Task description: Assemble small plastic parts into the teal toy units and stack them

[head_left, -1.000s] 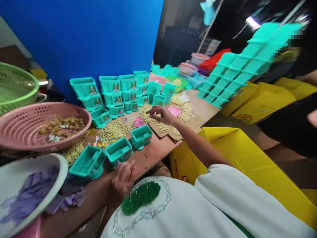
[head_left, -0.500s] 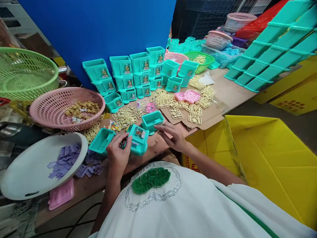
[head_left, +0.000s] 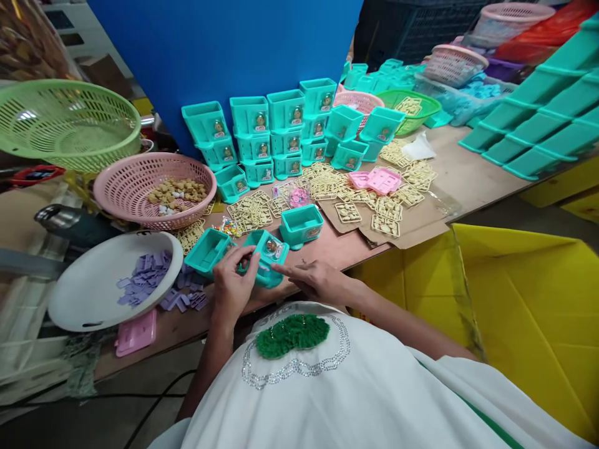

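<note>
My left hand grips a teal plastic box tipped on its side at the table's near edge, with a small round picture showing on its face. My right hand lies just right of it, fingers pinched and the forefinger pointing at the box's lower edge. What the pinch holds, if anything, is too small to make out. Two empty teal boxes stand close by, one on the left and one behind.
Stacked teal boxes stand before a blue board. Cream part frames and pink pieces lie on cardboard. At left: a pink basket, a green basket, a white bowl of purple pieces. A yellow bin is at right.
My right hand came back from the cream frames far on the table to the teal box. My left hand lifted and tipped that box, and the view swung left and down.
</note>
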`<state>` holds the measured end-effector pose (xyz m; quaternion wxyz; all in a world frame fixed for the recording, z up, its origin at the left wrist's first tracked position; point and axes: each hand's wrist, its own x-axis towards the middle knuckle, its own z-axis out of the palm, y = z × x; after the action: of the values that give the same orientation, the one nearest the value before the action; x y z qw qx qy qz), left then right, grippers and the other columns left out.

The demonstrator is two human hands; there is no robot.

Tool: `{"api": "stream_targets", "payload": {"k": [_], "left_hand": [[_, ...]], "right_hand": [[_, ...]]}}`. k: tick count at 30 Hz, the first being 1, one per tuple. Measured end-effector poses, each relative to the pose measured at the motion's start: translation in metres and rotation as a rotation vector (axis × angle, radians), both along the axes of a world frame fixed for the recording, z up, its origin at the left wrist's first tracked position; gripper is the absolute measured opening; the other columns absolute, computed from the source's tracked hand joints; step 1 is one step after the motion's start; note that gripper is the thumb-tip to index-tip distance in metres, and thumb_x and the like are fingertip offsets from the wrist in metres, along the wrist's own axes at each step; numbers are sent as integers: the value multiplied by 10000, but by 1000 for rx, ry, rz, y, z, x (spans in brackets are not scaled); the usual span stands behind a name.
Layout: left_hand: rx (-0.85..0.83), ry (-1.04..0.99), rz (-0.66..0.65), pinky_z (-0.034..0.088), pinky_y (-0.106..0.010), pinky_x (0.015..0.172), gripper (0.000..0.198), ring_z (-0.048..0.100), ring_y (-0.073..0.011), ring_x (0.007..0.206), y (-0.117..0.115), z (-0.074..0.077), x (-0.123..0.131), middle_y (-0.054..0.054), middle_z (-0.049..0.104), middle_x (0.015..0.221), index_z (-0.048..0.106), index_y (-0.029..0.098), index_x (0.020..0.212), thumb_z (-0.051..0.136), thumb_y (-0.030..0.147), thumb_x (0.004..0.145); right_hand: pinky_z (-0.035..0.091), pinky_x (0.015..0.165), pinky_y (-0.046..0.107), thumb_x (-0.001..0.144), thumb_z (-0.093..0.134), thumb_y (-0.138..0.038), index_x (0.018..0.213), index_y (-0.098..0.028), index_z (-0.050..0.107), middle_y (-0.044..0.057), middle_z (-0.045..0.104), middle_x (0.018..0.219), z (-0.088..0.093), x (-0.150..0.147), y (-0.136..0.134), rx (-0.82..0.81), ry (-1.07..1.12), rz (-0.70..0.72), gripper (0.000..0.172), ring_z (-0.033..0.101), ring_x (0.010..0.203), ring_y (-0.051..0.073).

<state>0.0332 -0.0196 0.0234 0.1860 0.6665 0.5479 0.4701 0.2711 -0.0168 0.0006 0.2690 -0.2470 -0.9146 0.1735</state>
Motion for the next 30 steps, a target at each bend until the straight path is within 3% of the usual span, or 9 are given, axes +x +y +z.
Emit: {"api": "stream_targets", "payload": {"k": [4,8,13,15,17,20,22,26,30], "left_hand": [[214,305,-104,492,-333,823,146,643,-191,849,-6,-6,-9,-28,730,858,750,198,972,617,257,984],[300,512,-97,467,-377,858,140,631,-218,881,-6,-23,-11,-26,742,867,747,213,995,608,205,985],[350,524,11,501,-393,915,178,617,-230,997,-6,-35,-8,-42,737,995,718,219,1109,616,169,972],[368,467,101,512,-406,977,261,594,-238,1098,-14,-39,-6,-79,699,1133,679,213,1220,623,174,968],[371,404,194,520,-409,994,312,580,-237,1120,-25,-45,-3,-105,644,1169,648,208,1280,622,191,970],[339,323,248,551,-380,920,308,589,-217,1027,-41,-59,2,-95,595,1085,640,219,1288,598,237,984],[315,285,238,568,-363,884,299,594,-210,995,-46,-69,3,-92,583,1062,636,213,1281,582,259,990],[299,209,241,590,-348,861,260,618,-202,977,-45,-80,2,-88,599,1032,639,190,1236,564,259,997],[222,151,194,600,-355,874,255,646,-201,971,-43,-82,-3,-84,633,1017,646,184,1222,566,265,994]], "right_hand": [[519,699,277,1029,454,-128,1549,-202,438,85,680,955,4,16,23,112,152,-163,526,607,784,167],[533,887,484,1006,517,-191,1401,-230,608,153,652,1123,-1,33,57,268,24,-358,407,568,1043,292],[530,818,483,1009,502,-180,1204,-212,713,127,642,982,-7,34,79,339,-48,-330,289,575,935,286],[535,778,450,1009,545,-223,1240,-219,695,129,643,1022,8,28,84,328,38,-284,275,602,938,282],[542,755,415,1008,570,-246,1299,-229,666,133,646,1067,33,13,90,285,116,-202,307,632,961,277],[554,769,379,1016,556,-230,1303,-238,672,129,679,1066,75,-34,103,208,167,13,310,667,981,258],[559,792,364,1022,541,-225,1260,-224,697,129,707,1068,90,-84,112,142,172,200,284,681,979,242],[536,834,321,985,518,-109,1092,-153,752,131,740,1079,88,-204,124,42,46,518,261,688,966,208],[486,875,276,911,541,-4,1057,-72,769,155,756,1106,75,-297,121,70,-417,634,280,678,961,187]]}}
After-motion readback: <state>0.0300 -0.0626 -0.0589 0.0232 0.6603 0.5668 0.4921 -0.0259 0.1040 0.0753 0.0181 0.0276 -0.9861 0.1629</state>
